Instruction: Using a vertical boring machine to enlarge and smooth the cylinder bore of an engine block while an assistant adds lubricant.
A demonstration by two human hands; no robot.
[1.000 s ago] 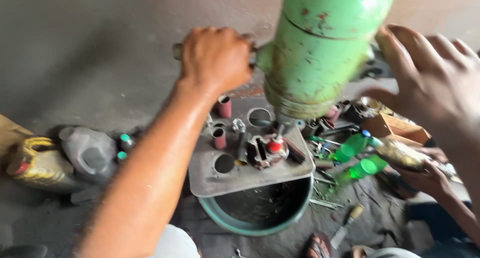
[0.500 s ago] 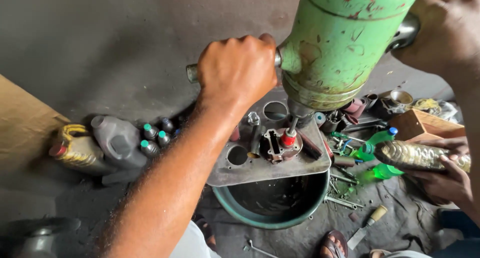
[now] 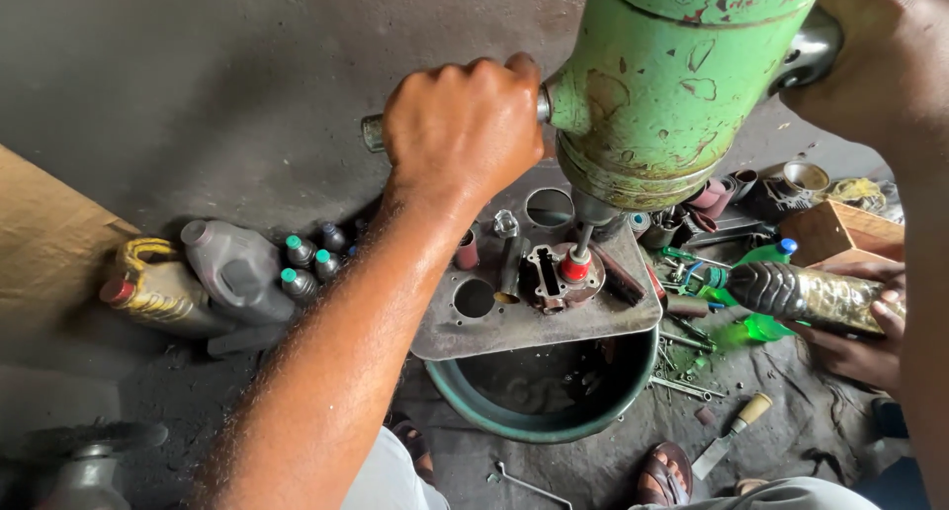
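Drill head is down on the job: the bit (image 3: 583, 241) sits right over the red-capped part (image 3: 575, 268) in the small metal casting (image 3: 556, 278) on the grey plate (image 3: 534, 322), tip at or just short of contact; I can't tell which, or whether any cut is made. So setup looks done, and the drilling itself is, as I judge it, at its start or not far in. Left hand (image 3: 463, 125) is clenched round the steel handle bar (image 3: 374, 132) on the left side of the green drill body (image 3: 667, 85), fingers wrapped fully, bar end poking out left of the fist. Right hand (image 3: 885, 60) is up at the far right against the chrome handle (image 3: 813, 47); the grip seems closed, but the fingers are mostly hidden, so I can't say for sure. The workpiece lies well below both hands, nearer the left one, untouched by any fingers. The plate rests over a green basin (image 3: 539, 416). Another person's hand (image 3: 860, 342) at the right holds a dark bottle (image 3: 801, 293), tilted toward the plate. Oil jugs (image 3: 232, 268) sit on the floor, left.
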